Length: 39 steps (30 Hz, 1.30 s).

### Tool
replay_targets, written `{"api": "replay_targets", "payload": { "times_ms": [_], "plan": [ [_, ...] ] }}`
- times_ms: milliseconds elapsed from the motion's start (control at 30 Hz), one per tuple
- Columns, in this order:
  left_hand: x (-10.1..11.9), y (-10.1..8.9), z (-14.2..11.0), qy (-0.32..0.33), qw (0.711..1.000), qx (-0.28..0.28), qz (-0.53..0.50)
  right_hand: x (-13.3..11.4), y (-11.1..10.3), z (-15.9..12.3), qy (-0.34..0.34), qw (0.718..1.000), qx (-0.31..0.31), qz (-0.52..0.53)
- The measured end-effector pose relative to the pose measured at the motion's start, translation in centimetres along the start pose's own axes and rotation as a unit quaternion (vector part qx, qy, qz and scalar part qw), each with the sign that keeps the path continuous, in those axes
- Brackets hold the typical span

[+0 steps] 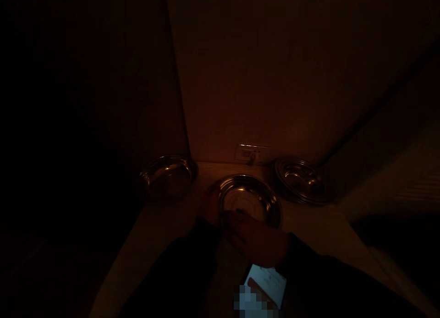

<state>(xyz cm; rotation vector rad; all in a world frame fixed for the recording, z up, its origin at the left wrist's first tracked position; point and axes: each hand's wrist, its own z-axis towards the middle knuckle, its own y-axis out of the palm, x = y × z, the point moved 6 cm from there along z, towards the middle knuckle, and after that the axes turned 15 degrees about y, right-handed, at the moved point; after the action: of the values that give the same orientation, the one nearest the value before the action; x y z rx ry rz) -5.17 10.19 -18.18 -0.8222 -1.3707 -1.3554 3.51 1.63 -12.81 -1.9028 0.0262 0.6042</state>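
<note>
The left hand [209, 206] is curled against the far-left rim of a round steel plate [250, 200], and the right hand [253, 238] lies across its near rim, fingers reaching in over the dished centre. Both seem to be on the metal, but the light is too poor to tell whether either is gripping or only resting there. Placed on opposite sides like this, they look well set to keep the plate steady, and that seems the sounder hold to keep.

The plate sits on a pale counter [161, 233], near the far edge, and its bowl catches a faint shine. A matching steel plate [168, 177] stands to the far left and another [301, 180] to the far right, both apart from the hands. Behind, a wall socket panel [250, 154] is set just above the counter. Near the body, below the right hand, glows a white rectangle [266, 283] — perhaps a phone screen, partly blurred out.
</note>
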Motion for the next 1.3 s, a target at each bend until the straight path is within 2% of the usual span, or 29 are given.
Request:
{"api": "replay_targets", "payload": {
  "times_ms": [133,233,367,467,633,767,933,1000,1300],
  "plan": [
    [0.3,-0.5,0.1,-0.018,1.000,0.014,0.008,-0.4,0.0,0.5,-0.004,1.000,0.010,-0.018],
    [0.4,-0.5,0.2,-0.023,1.000,0.016,-0.006,0.0,-0.2,-0.5,-0.025,0.999,-0.021,-0.037],
    [0.2,-0.5,0.1,-0.038,0.999,0.014,-0.011,1.3,-0.6,-2.1,-0.021,0.997,-0.048,-0.053],
    [0.5,-0.3,0.0,-0.037,0.999,0.014,-0.001,1.5,-0.5,-2.2,-0.011,0.997,-0.057,-0.059],
    [1.1,-0.1,-0.3,-0.041,0.999,0.027,0.004,0.0,-0.3,-0.5,-0.011,0.999,-0.012,-0.033],
    [0.7,-0.5,-0.1,-0.044,0.998,0.045,0.007,-0.6,0.0,0.3,-0.006,0.999,0.016,-0.035],
    [0.0,-0.6,0.5,-0.028,1.000,0.008,-0.008,0.3,0.0,-0.9,0.013,0.999,0.018,-0.042],
    [-0.3,-0.8,0.7,-0.028,0.999,0.010,-0.017,0.8,-0.1,-1.5,0.014,0.998,0.025,-0.055],
    [-0.6,-0.9,0.6,-0.033,0.999,0.008,-0.034,0.8,-0.2,-2.0,-0.053,0.996,0.017,-0.065]
  ]
}}
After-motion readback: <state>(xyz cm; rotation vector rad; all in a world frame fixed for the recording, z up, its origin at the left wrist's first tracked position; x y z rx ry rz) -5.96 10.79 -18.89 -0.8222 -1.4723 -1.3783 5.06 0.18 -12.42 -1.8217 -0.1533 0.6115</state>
